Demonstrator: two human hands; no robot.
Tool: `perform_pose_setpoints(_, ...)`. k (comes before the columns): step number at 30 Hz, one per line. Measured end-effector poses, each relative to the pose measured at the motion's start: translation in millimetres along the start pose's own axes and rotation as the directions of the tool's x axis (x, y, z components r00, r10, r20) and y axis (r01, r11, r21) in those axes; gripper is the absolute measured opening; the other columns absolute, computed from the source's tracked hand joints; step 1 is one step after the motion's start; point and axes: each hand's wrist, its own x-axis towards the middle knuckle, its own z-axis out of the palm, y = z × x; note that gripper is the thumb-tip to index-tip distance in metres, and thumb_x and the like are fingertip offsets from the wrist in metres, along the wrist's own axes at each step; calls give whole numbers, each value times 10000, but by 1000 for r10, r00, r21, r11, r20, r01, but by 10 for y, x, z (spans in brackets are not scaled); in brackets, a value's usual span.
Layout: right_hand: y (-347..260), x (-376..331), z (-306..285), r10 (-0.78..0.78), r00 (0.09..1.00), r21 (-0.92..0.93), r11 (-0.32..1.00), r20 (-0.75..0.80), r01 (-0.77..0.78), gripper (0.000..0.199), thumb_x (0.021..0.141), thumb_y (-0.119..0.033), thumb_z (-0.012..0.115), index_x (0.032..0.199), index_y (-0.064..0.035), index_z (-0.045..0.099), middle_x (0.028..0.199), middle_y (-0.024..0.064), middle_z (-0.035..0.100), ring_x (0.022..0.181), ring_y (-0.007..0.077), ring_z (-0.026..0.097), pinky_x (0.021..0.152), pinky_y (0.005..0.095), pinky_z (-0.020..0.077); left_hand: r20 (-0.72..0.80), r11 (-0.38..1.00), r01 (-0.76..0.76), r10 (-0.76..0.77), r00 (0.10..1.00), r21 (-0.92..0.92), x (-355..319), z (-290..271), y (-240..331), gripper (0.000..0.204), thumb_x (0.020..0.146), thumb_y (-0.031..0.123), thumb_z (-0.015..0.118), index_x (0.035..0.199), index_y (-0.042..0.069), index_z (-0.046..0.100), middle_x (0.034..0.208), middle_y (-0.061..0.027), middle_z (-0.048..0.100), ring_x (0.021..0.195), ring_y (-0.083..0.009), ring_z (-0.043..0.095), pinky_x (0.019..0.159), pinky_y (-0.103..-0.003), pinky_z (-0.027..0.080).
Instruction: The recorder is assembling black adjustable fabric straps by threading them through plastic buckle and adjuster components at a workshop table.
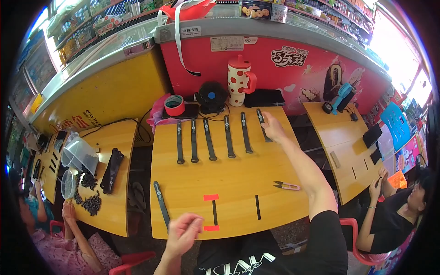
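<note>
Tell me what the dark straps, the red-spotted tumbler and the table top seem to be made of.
Dark straps: flexible plastic, rubber or webbing, dull finish; they are thin and flat, but the weave is too small to tell.
Red-spotted tumbler: coated metal or plastic, going by its smooth, rigid body.
Table top: wood or wood-look laminate, smooth, judging by its even yellow-brown surface.

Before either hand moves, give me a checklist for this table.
1. Right hand at the back row's rightmost strap: ok.
2. Left hand gripping the front-left strap: cannot tell; the hand hides the strap's lower end.
3. Other five back-row straps lying apart: ok.
4. Snips clear of both hands: ok.
5. Polka-dot tumbler upright, lid on: ok.
</note>
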Motion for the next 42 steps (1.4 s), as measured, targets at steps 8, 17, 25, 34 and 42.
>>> perform_pose_setpoints(8, -460, -84, -33, -6, 936, -570, 792, 352, 219, 204, 877, -152, 504, 968, 4, 599, 809, 198, 660, 800, 356, 654, 693, 473, 502, -366, 342, 201, 533, 763, 918, 532, -649, -151, 182, 849, 174, 648, 857, -8, 632, 884, -146, 544, 796, -312, 559, 664, -397, 437)
perform_pose_setpoints(17, -293, -108, -279, -199, 977, -347, 913, 76, 213, 276, 850, -235, 601, 1006, -7, 626, 694, 163, 641, 681, 315, 644, 591, 438, 477, -421, 389, 255, 435, 796, 885, 743, -800, -677, 280, 711, 133, 744, 927, -5, 634, 979, -134, 550, 973, -321, 510, 805, -433, 429)
perform_pose_setpoints(25, -853, -659, -1049, -45, 973, 207, 978, 227, -3, 206, 847, -67, 588, 1033, 8, 632, 647, 65, 579, 561, 105, 520, 525, 286, 417, -579, 773, 148, 319, 750, 617, 776, -1476, -1257, 398, 688, 96, 731, 1037, -53, 611, 881, -163, 616, 857, -344, 588, 788, -403, 475)
perform_pose_setpoints(34, -2090, -2604, -1467, -1, 828, 442, 845, 561, -299, 201, 918, 9, 498, 1054, -5, 645, 731, 39, 582, 674, 94, 574, 589, 243, 463, -322, 872, -358, 252, 913, -333, -124, -340, 143, 218, 883, 14, 572, 1090, 27, 507, 719, -62, 611, 459, -100, 523, 394, -203, 371)
perform_pose_setpoints(42, -2716, -2833, -1230, -358, 922, 497, 832, 144, 245, 196, 833, 77, 583, 1010, -2, 615, 757, 114, 549, 587, 239, 556, 526, 307, 440, 183, 788, 32, 103, 978, -615, -485, 621, 118, 286, 976, 176, 512, 1217, 25, 540, 703, -57, 571, 521, -125, 556, 456, -210, 418)
